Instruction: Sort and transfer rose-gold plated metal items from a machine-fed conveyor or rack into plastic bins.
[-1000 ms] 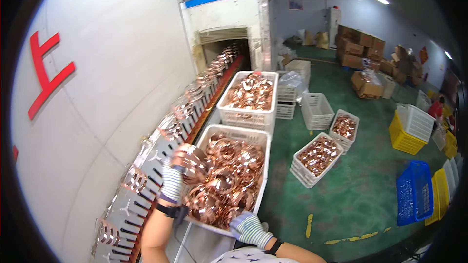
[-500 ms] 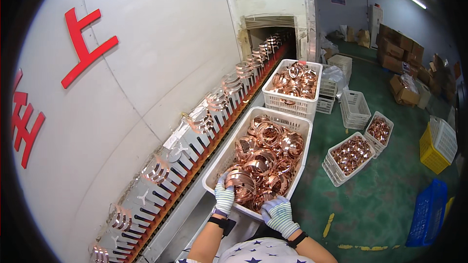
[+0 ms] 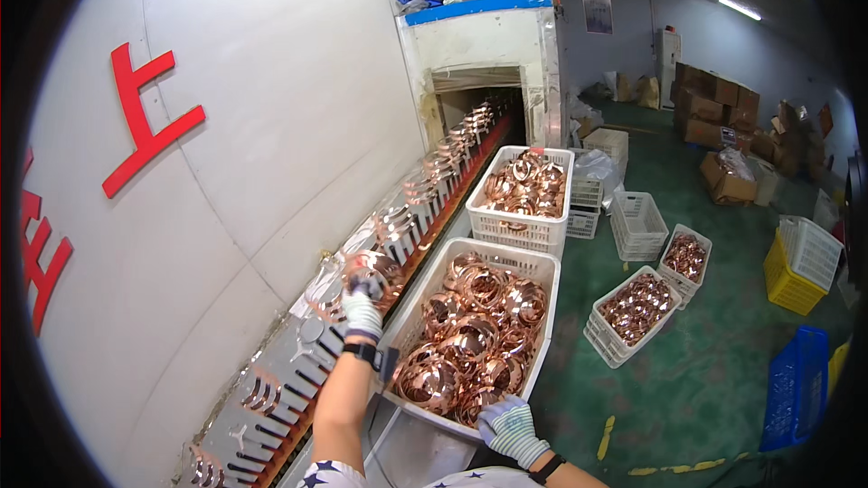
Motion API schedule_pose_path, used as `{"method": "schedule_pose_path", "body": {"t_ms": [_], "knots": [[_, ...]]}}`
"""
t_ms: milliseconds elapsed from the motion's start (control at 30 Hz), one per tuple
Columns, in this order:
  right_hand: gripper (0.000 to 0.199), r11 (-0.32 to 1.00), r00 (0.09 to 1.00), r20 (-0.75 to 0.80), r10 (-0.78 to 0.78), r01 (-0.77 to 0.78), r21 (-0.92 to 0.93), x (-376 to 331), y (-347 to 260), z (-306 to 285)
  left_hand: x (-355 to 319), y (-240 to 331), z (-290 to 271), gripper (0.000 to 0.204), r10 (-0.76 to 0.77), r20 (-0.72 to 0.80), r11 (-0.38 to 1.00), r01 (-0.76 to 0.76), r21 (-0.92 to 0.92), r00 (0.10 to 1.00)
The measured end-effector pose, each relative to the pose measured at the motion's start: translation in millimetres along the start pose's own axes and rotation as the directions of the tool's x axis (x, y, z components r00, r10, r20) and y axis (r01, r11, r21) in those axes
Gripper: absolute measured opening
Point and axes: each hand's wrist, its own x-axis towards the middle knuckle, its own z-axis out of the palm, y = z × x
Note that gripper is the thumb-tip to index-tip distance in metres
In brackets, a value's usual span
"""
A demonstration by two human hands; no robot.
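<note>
Copper ring (image 3: 372, 268) sits at the conveyor rack (image 3: 398, 217), pinched in the gloved left hand (image 3: 362, 307); right hand (image 3: 508, 425) rests fingers spread on the white crate's (image 3: 542, 264) near rim

I see copper-coloured rings (image 3: 470, 334) in a white crate (image 3: 533, 264), my white-and-blue striped gloves (image 3: 511, 429), red characters (image 3: 149, 117) on a white wall, green floor (image 3: 714, 370), a yellow crate (image 3: 785, 276).

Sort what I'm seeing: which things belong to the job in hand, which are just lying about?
In use: left hand holding a copper ring at the conveyor rack; right hand at the near white crate.

Lying about: yellow crate, blue crate, cardboard boxes.
</note>
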Motion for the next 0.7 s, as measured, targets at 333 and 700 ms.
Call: {"method": "schedule_pose_path", "body": {"t_ms": [333,700], "knots": [[0.016,0.999,0.999,0.013,0.033,-0.034,0.042,13,-20,-35,91,31,-18,0.066,-0.356,-0.338,0.892,0.424,0.153,0.871],[0.017,0.993,0.996,0.087,-0.001,-0.009,0.115,19,-4,-32,-1,131,83,0.048,0.287,0.340,0.453,-0.440,0.776,0.896]]}}
